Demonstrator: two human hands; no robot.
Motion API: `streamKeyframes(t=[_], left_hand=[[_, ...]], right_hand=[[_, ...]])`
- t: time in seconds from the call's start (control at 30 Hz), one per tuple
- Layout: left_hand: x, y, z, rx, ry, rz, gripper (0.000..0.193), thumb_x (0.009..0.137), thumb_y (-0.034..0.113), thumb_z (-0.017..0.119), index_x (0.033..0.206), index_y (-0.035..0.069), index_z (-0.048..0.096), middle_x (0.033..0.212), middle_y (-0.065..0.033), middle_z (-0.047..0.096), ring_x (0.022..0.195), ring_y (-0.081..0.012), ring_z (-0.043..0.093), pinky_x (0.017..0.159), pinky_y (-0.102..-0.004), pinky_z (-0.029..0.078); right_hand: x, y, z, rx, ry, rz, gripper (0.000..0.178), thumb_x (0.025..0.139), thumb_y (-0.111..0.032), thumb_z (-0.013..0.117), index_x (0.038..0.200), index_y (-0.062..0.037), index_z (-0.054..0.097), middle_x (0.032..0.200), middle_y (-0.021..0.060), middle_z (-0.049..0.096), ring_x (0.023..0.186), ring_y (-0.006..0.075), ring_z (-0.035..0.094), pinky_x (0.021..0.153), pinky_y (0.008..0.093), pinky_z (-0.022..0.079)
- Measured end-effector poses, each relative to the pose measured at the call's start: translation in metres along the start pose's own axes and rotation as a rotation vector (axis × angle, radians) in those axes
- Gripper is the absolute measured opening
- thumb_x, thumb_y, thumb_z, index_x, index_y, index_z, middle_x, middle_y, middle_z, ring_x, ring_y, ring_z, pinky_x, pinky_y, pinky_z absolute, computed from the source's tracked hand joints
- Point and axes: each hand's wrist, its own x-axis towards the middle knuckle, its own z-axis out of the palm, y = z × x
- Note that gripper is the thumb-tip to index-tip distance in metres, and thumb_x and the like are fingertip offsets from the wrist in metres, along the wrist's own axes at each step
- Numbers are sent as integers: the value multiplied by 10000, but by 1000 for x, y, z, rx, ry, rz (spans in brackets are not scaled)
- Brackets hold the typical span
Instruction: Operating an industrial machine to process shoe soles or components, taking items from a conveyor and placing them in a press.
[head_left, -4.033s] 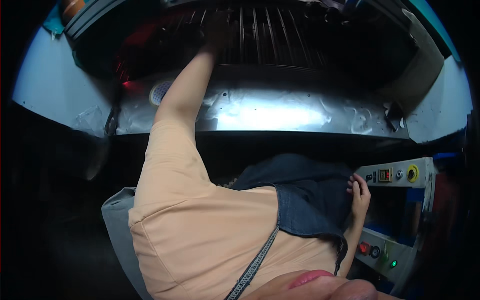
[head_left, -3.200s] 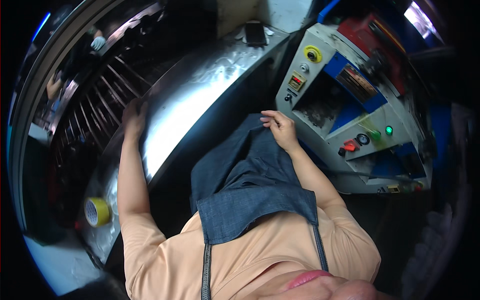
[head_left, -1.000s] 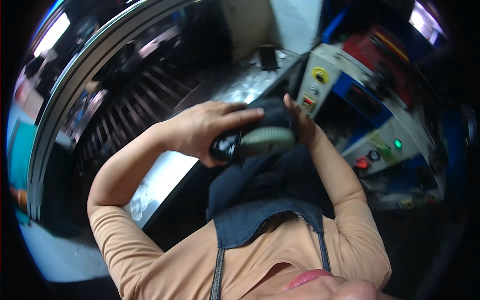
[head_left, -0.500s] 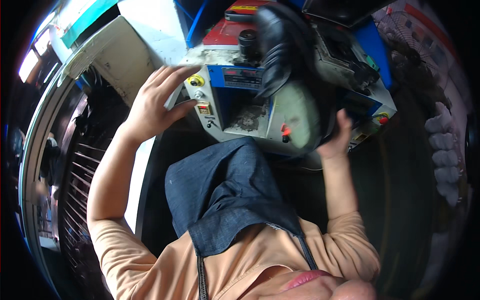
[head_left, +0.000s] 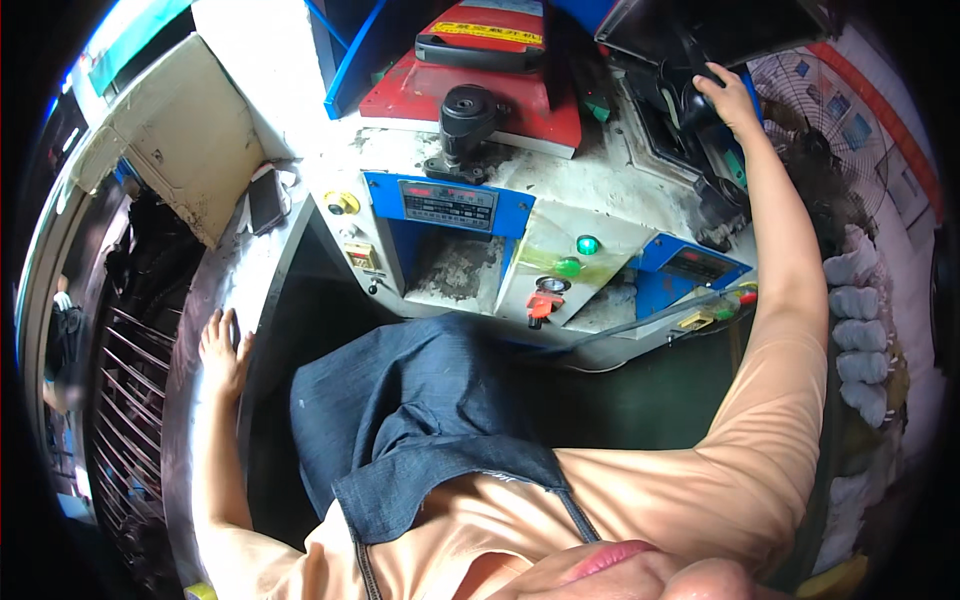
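Note:
My right hand reaches far out to the right side of the machine. Its fingers are closed on a black shoe, which sits at the dark opening under a raised black lid. Shade and the hand hide much of the shoe, and its pale sole is out of sight. On the left, my left hand lies on a light-coloured ledge with its fingers apart, holding nothing.
A red cover with a black handle and a black knob tops the machine's left station. Lit green buttons and a red switch are on its front. Left stands a wire rack; right, a fan.
My right hand has carried the black shoe up and right, from in front of the machine to its right station. My left hand has dropped down and left onto the ledge.

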Motion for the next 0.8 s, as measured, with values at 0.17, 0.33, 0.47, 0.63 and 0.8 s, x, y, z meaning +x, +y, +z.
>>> streamKeyframes(t=[0.17,0.33,0.47,0.63,0.8], left_hand=[[-6,1,-8,-21,-23,-36,557,880,379,511,1359,115,406,1416,-171,358,1317,-348,309,1084,-473,219],[-1,6,-6,-7,-25,-48,564,873,387,500,1358,115,406,1418,-157,357,1326,-324,303,1094,-461,209],[-1,7,-4,-6,-17,-49,574,864,398,498,1357,119,407,1415,-157,359,1327,-324,304,1095,-463,205],[-5,-1,-1,5,43,-44,558,858,383,508,1346,126,419,1403,-151,376,1306,-331,330,1077,-473,235],[-6,-7,1,-45,30,-19,508,887,371,507,1328,129,434,1390,-147,392,1291,-335,344,1066,-476,255]], right_hand=[[-7,24,53,-520,-384,-120,699,743,-415,664,1327,-82,469,1287,200,480,1183,350,478,997,371,384],[-8,26,44,-396,-385,71,696,755,-444,632,1327,-82,468,1290,187,477,1193,349,468,999,366,382],[2,22,50,-495,-427,-22,684,762,-434,621,1335,-98,461,1313,166,463,1204,342,464,1001,370,383],[-2,10,51,-528,-497,111,769,776,-482,599,1414,-142,336,1427,166,328,1272,384,378,1058,458,304],[-29,-35,30,-640,-525,152,865,821,-638,497,1462,-133,210,1504,157,199,1381,360,183,1107,457,185]])
